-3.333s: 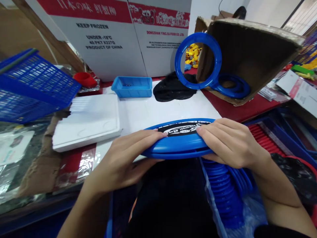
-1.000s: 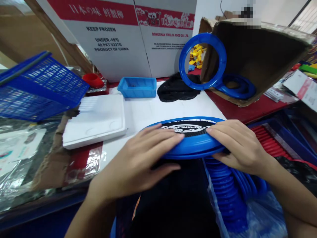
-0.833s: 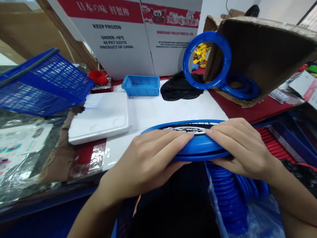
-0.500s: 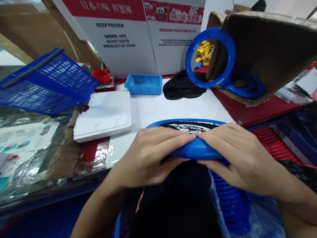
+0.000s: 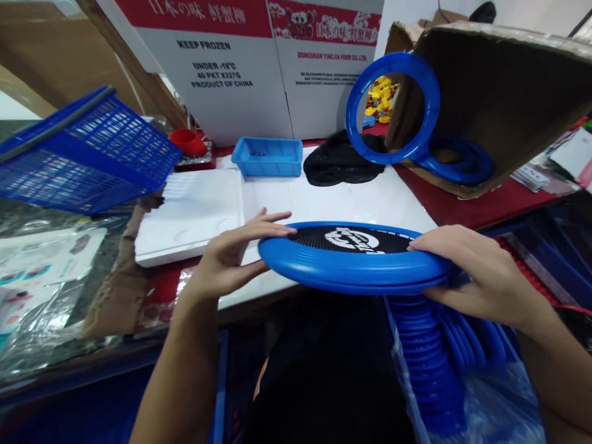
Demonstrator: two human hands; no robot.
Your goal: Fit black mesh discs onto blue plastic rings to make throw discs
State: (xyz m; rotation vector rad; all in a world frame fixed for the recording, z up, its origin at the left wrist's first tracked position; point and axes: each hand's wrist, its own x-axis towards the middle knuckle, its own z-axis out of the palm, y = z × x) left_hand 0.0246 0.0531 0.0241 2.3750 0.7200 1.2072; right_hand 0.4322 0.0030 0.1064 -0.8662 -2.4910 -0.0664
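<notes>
A blue flying disc (image 5: 356,271) with a black centre and white lettering is held nearly level above the front of the white work surface. My left hand (image 5: 235,253) is at its left rim, fingertips on top and thumb lower at the side, with two other fingers raised. On the opposite side, my right hand (image 5: 481,277) pinches the rim between the fingers above and the thumb beneath. Below the disc stands a stack of blue rings (image 5: 425,364) in a clear plastic bag, partly hidden by my right forearm.
Behind are a blue tray (image 5: 268,161) with small bits inside, a black cloth-like item (image 5: 340,163) and a white foam block (image 5: 189,216). An open carton (image 5: 499,80) holds blue rings (image 5: 393,55). A blue basket (image 5: 87,154) and red cup (image 5: 189,143) stand left.
My hands have moved apart from the disc's near edge, the left to the left rim and the right to the right rim. More of the disc's top shows.
</notes>
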